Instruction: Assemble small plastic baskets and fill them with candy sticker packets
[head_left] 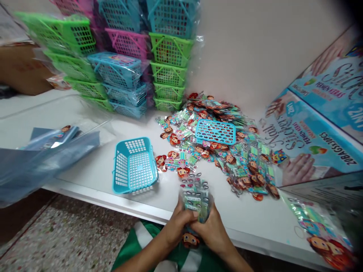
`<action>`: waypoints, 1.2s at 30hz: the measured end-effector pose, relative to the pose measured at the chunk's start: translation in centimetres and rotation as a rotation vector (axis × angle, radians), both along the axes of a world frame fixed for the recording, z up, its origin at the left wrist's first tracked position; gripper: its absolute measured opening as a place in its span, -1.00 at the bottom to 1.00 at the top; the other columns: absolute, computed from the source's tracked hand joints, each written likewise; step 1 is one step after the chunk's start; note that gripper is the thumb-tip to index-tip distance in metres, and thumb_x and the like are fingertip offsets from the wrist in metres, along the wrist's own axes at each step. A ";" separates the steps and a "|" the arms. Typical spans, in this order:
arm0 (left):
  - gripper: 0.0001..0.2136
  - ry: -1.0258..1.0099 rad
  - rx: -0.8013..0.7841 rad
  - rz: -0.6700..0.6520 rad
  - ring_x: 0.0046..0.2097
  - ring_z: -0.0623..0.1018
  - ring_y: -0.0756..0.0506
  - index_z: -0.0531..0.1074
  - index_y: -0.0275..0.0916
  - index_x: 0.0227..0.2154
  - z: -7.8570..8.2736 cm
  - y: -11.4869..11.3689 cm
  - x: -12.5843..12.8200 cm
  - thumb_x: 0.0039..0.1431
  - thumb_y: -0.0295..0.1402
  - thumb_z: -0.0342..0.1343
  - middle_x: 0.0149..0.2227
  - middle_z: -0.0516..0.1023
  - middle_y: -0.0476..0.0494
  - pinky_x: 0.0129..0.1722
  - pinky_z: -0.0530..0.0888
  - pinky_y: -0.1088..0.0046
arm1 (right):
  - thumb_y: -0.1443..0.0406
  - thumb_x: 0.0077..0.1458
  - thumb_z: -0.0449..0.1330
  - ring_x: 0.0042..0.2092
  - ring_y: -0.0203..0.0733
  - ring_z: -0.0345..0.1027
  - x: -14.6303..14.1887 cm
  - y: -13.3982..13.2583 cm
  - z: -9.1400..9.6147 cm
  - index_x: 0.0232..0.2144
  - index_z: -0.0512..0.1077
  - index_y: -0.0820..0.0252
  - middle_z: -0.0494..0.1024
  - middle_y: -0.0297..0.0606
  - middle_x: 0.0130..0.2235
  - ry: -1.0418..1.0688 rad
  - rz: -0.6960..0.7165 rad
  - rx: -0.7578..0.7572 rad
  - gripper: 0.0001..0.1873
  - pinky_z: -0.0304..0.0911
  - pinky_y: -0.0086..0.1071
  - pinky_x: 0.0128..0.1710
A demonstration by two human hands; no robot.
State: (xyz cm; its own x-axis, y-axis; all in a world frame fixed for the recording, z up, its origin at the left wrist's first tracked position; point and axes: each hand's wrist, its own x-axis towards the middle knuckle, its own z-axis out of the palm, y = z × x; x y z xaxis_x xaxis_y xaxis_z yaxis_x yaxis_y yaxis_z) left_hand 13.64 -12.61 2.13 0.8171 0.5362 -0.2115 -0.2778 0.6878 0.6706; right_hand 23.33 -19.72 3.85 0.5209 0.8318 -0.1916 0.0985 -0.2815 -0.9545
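Note:
My left hand (pixel 177 224) and my right hand (pixel 211 228) are pressed together at the table's front edge, both closed around one stack of small plastic-wrapped packets (pixel 195 198) with cartoon girl heads. The stack stands upright above my fingers, and one cartoon head (pixel 190 240) hangs below my hands. An empty blue plastic basket (pixel 134 165) sits on the white table (pixel 93 170) just left of my hands. A large pile of the same packets (pixel 224 145) spreads across the table beyond my hands, with a blue lattice lid (pixel 215 131) lying on top.
Stacks of green, blue and pink baskets in plastic wrap (pixel 127 56) stand at the back left. Light-blue printed cartons (pixel 314 128) rise on the right. A grey-blue plastic bag (pixel 39 155) lies at the left. More packets (pixel 320 230) rest at the front right edge.

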 end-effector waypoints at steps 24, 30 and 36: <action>-0.82 0.766 2.264 0.044 -0.05 0.43 -0.09 0.40 -0.25 -0.18 1.0 13.6 -13.2 0.22 -0.48 -0.06 -0.18 0.53 -0.11 0.19 0.11 0.07 | 0.17 -0.16 0.34 -0.19 -0.12 0.41 1.3 12.7 9.1 -0.10 0.38 0.22 0.53 -0.24 -0.18 0.142 0.464 0.181 -0.46 0.34 -0.27 -0.17; -0.88 0.711 2.142 0.247 -0.21 0.43 -0.12 0.39 -0.30 -0.30 0.6 10.0 -9.5 0.18 -0.47 -0.04 -0.29 0.49 -0.20 -0.12 0.36 0.23 | 0.23 -0.21 0.34 -0.18 -0.18 0.37 -0.7 17.8 10.2 0.01 0.20 0.23 0.49 -0.26 -0.13 -0.243 0.557 0.137 -0.29 0.28 -0.32 -0.16; -0.76 0.764 2.017 0.302 -0.16 0.45 -0.15 0.37 -0.30 -0.13 0.4 10.1 -11.6 0.12 -0.38 0.06 -0.23 0.50 -0.22 0.00 0.30 0.08 | 0.22 -0.23 0.30 -0.32 -0.17 0.36 -1.5 18.0 7.3 -0.10 0.19 0.22 0.48 -0.27 -0.29 -0.748 0.702 -0.109 -0.38 0.20 -0.40 -0.37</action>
State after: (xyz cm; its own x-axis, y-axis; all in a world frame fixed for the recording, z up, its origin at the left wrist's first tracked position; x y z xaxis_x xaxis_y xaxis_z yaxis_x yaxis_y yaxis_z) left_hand 2.00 -2.49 2.53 0.7433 0.4525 0.4927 0.3853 -0.8917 0.2376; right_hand 21.87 -1.76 11.13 -0.0585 0.9921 -0.1109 0.8326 -0.0128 -0.5538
